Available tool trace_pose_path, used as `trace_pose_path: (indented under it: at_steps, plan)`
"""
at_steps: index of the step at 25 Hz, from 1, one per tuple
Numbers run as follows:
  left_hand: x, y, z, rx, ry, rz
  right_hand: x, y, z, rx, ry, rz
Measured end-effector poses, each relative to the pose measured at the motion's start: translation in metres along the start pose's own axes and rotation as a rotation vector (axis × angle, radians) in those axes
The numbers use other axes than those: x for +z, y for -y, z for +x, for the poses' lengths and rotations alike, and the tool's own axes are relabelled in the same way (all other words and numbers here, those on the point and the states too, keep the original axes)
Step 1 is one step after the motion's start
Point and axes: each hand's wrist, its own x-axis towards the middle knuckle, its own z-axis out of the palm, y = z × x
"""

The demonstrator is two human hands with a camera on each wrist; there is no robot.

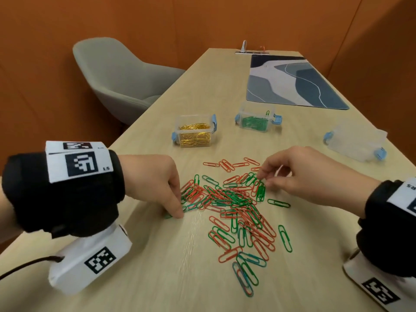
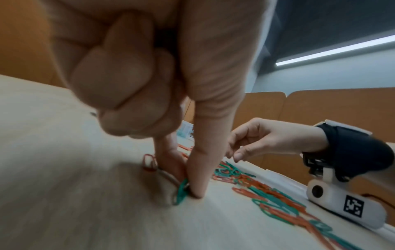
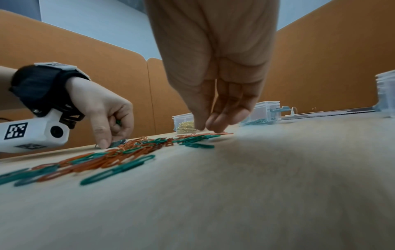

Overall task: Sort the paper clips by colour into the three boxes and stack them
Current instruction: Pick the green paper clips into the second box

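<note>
We find a mixed pile of red and green paper clips (image 1: 234, 208) spread on the wooden table (image 1: 157, 278), between the two hands. The left hand (image 1: 155, 183) sits at the pile's left edge; its thumb and forefinger are pressed together on a green clip (image 2: 181, 191) lying against the table, while the other fingers (image 2: 119, 81) are curled into the palm. In the right wrist view a bit of green shows inside that curl; we cannot tell what it is. The right hand (image 1: 299, 174) hovers at the pile's far right edge, fingertips (image 3: 215, 123) drawn together and pointing down at green clips (image 1: 260, 189); we cannot tell whether it actually pinches one.

Beyond the pile stand three clear boxes with blue latches. The box of gold clips (image 1: 195, 131) is to the left, the box of green clips (image 1: 256, 120) in the middle, with one green clip hooked upright on its rim. The third box (image 1: 355, 143) stands well apart to the right; its contents are not discernible. A patterned mat (image 1: 292, 82) lies farther back, and a grey chair (image 1: 121, 77) stands at the table's left side.
</note>
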Motion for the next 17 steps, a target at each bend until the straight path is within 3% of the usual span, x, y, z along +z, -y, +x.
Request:
trace_pose_path:
  at_steps: [2, 6, 14, 17]
  plan:
    - [-0.005, 0.000, -0.002, -0.002, 0.134, -0.152, 0.001, 0.001, 0.002, -0.059, 0.036, -0.068]
    - [-0.018, -0.003, -0.001, 0.055, 0.338, -0.787, 0.005, 0.003, 0.006, -0.103, 0.124, -0.195]
    - [-0.011, -0.018, 0.014, 0.091, 0.348, -1.119, 0.004, 0.000, 0.006, -0.055, 0.059, -0.057]
    - [-0.013, -0.021, 0.023, 0.064, 0.234, -1.077, 0.003, 0.001, 0.004, -0.084, -0.061, -0.033]
